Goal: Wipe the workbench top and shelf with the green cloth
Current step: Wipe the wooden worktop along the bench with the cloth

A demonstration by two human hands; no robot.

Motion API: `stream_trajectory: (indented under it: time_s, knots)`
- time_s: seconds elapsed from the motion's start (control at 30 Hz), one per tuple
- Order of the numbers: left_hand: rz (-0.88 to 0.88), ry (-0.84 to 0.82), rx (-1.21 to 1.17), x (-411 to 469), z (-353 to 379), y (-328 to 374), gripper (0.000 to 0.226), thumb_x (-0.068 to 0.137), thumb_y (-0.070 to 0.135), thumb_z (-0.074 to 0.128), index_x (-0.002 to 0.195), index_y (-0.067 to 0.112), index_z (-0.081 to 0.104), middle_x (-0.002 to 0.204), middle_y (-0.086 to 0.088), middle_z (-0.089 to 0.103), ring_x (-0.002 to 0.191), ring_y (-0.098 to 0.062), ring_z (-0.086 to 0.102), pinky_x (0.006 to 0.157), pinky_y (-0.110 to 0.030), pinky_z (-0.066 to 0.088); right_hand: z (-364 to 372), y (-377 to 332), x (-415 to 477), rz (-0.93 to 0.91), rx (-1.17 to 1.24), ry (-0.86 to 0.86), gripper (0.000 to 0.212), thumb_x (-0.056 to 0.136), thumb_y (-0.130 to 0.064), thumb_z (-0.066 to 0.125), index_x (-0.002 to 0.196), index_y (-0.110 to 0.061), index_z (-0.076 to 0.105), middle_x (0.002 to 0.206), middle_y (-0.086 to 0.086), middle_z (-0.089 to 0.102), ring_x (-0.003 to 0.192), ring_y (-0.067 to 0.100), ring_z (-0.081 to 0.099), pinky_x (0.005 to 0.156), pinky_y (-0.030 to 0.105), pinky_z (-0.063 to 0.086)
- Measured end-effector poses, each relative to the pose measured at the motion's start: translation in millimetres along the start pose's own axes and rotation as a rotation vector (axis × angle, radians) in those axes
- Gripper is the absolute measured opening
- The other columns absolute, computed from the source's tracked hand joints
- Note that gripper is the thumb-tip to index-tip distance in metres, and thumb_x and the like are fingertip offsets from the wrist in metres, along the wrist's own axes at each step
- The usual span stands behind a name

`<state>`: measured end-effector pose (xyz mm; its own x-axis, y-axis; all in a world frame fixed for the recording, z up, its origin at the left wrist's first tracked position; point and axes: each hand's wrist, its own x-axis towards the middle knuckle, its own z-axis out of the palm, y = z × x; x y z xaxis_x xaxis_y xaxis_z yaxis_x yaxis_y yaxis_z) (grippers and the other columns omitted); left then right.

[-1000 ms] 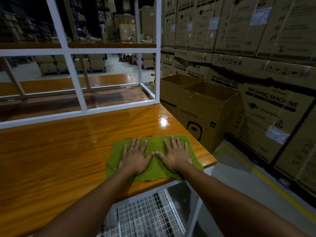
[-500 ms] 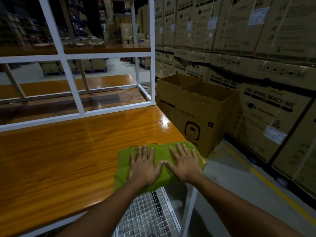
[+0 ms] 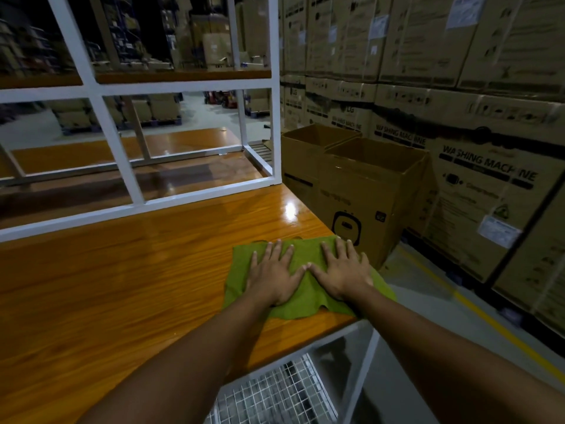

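The green cloth point(image 3: 308, 301) has slid away from the near edge of the tabletop point(image 3: 122, 286), and both grips have gone with it. The glossy wooden tabletop carries the cloth at its near right corner, with the cloth's right side lapping over the right edge. The left grip point(image 3: 273, 276) and right grip point(image 3: 342, 273) press flat on the cloth, fingers spread, thumb tips nearly meeting.

Just one cam, worn on the person's head. It looks fwd & down over the desk point(image 3: 122, 286) from the near edge, so close that both arms fill the bottom of the pic. Left hand point(image 3: 272, 278) & right hand point(image 3: 345, 272) sit near the middle. The wide lens also takes in the white frame point(image 3: 183, 86) up top & the stacked boxes point(image 3: 489, 209) on the right.
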<state>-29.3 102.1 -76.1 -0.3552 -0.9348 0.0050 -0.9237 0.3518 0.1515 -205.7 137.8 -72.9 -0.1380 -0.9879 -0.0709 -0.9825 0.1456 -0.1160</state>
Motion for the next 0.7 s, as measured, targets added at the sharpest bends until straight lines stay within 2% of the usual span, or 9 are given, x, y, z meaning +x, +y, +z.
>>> stream_trajectory:
  time_s: [0.17,0.43,0.7]
  knots:
    - [-0.036,-0.002,0.013,-3,-3,-30,0.077,0.093,0.074,0.016,0.157,0.032,0.007,0.166,0.001,-0.004,0.152,-0.019,-0.005,0.121,-0.052,0.000,5,-26,10,-0.049,-0.032,0.006,0.088,0.093,-0.081,0.008,0.164,-0.030,0.000,0.171,0.011,-0.009,0.158,0.033,-0.010,0.123,0.060,-0.007]
    - [-0.113,0.005,0.022,-40,-8,-64,0.077,0.093,0.073,0.016,0.158,0.032,0.007,0.166,0.000,-0.005,0.152,-0.020,-0.006,0.121,-0.051,-0.001,13,-62,-8,-0.152,-0.037,0.010,0.089,0.092,-0.082,0.009,0.164,-0.029,0.002,0.171,0.011,-0.008,0.158,0.033,-0.009,0.124,0.060,-0.006]
    - [-0.187,0.002,0.039,-91,-5,-60,0.077,0.093,0.072,0.012,0.158,0.030,0.002,0.165,-0.002,-0.009,0.152,-0.022,-0.009,0.120,-0.053,-0.003,17,-71,-46,-0.229,-0.040,-0.007,0.091,0.090,-0.082,0.007,0.164,-0.029,0.001,0.171,0.009,-0.008,0.158,0.032,-0.010,0.124,0.059,-0.006]
